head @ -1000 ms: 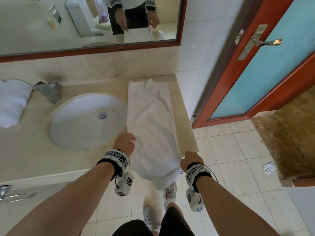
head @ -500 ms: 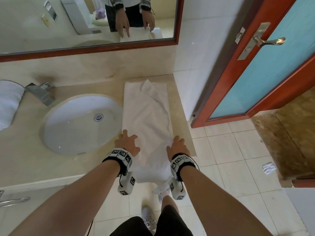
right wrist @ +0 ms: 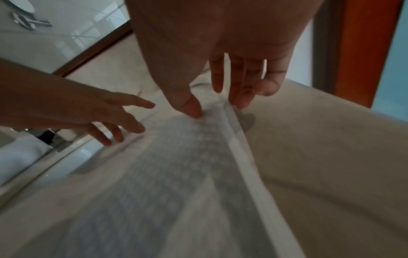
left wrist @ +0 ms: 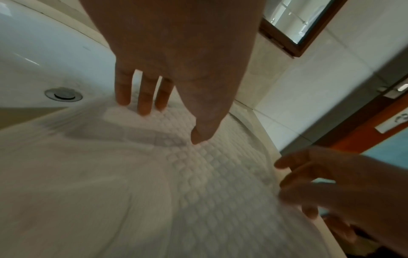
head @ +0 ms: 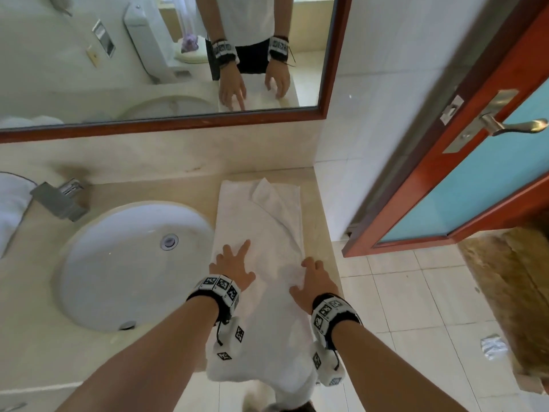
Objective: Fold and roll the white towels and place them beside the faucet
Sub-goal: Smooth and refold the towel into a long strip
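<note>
A long white towel (head: 261, 233) lies lengthwise on the counter to the right of the sink, and its near end hangs over the front edge. My left hand (head: 234, 260) rests flat on the towel's left side with fingers spread; the left wrist view shows its fingertips (left wrist: 143, 108) touching the waffle weave (left wrist: 209, 183). My right hand (head: 312, 272) presses on the towel's right hem, thumb and fingertips (right wrist: 238, 103) down on the cloth (right wrist: 176, 174). The faucet (head: 59, 200) stands behind the sink, with a rolled white towel (head: 10, 209) to its left.
The oval sink (head: 127, 263) fills the counter to the left of the towel. The tiled wall (head: 371, 114) and a red-framed door (head: 475, 173) close off the right. A mirror (head: 148, 55) hangs above the beige counter (head: 318, 221).
Both hands let go of the towel's sides at the counter's front edge, moved forward onto it and now lie flat, further toward the wall.
</note>
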{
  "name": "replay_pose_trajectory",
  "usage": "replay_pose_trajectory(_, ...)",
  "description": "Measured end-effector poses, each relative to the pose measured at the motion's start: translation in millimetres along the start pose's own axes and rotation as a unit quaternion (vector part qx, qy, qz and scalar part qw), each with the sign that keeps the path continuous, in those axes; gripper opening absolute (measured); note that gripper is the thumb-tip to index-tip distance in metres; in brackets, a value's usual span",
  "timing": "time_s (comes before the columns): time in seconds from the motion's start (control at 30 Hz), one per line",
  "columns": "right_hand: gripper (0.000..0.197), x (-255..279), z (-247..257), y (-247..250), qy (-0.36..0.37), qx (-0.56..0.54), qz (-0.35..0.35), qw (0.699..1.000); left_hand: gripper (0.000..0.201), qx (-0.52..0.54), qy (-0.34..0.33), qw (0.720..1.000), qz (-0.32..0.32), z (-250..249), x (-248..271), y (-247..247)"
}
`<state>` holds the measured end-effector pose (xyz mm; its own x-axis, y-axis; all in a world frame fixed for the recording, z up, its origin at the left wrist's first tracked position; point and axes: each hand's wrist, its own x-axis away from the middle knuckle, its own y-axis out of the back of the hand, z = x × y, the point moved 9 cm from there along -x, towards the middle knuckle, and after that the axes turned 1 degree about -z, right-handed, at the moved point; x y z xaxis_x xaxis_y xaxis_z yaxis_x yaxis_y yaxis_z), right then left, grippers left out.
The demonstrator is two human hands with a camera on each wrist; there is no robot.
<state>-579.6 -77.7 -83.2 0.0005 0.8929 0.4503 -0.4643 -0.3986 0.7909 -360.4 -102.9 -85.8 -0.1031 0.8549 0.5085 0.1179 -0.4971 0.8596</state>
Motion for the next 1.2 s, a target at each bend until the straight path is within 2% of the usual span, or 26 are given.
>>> replay_pose_trajectory(0.1, 0.056, -45, 37, 26, 0.056, -0.003, -0.052, 0.997, 0.084, 0.02, -0.003, 0.999, -0.036, 4, -38, 20)
replay_pose_trajectory(0.17, 0.053, -76, 64, 37, 0.102, 0.039, -0.074, 0.991, 0.089, 0.046, -0.016, 0.998, -0.034, 4, -62, 24)
replay_pose_trajectory(0.23, 0.054, -108, 87, 37, 0.145, 0.115, -0.064, 0.981, 0.096, 0.074, -0.011, 0.997, -0.01, 5, -81, 18)
replay_pose_trajectory(0.33, 0.059, -148, 113, 30, 0.196, 0.244, -0.029, 0.949, 0.107, 0.096, 0.002, 0.995, 0.003, 8, -96, 10)
replay_pose_trajectory(0.43, 0.059, -173, 128, 30, 0.216, 0.296, -0.032, 0.93, 0.109, 0.098, 0.01, 0.995, 0.005, 10, -102, 7)
replay_pose_trajectory(0.57, 0.045, -189, 147, 43, 0.217, 0.263, -0.074, 0.937, 0.109, 0.102, 0.01, 0.995, -0.004, 10, -102, 8)
replay_pose_trajectory(0.7, 0.043, -206, 139, 62, 0.177, 0.187, -0.083, 0.963, 0.109, 0.108, 0.015, 0.994, 0.0, 8, -103, 10)
replay_pose_trajectory(0.8, 0.03, -217, 102, 87, 0.044, 0.013, -0.112, 0.993, 0.109, 0.101, 0.019, 0.995, 0.005, 8, -104, 10)
replay_pose_trajectory(0.87, 0.031, -223, 72, 92, -0.051, -0.049, -0.12, 0.99, 0.109, 0.099, 0.02, 0.995, 0.012, 9, -107, 11)
replay_pose_trajectory(0.9, 0.034, -223, 63, 90, -0.08, -0.053, -0.102, 0.99, 0.109, 0.096, 0.021, 0.995, 0.015, 9, -109, 12)
replay_pose_trajectory(1.0, 0.032, -224, 55, 80, -0.084, -0.003, -0.047, 0.995, 0.11, 0.086, 0.021, 0.996, 0.028, 10, -116, 15)
replay_pose_trajectory(1.1, 0.026, -227, 57, 82, -0.051, 0.003, -0.078, 0.996, 0.109, 0.083, 0.021, 0.996, 0.033, 9, -119, 15)
replay_pose_trajectory(1.2, 0.042, -240, 51, 85, -0.077, -0.09, -0.109, 0.987, 0.108, 0.086, 0.017, 0.996, 0.019, 8, -120, 17)
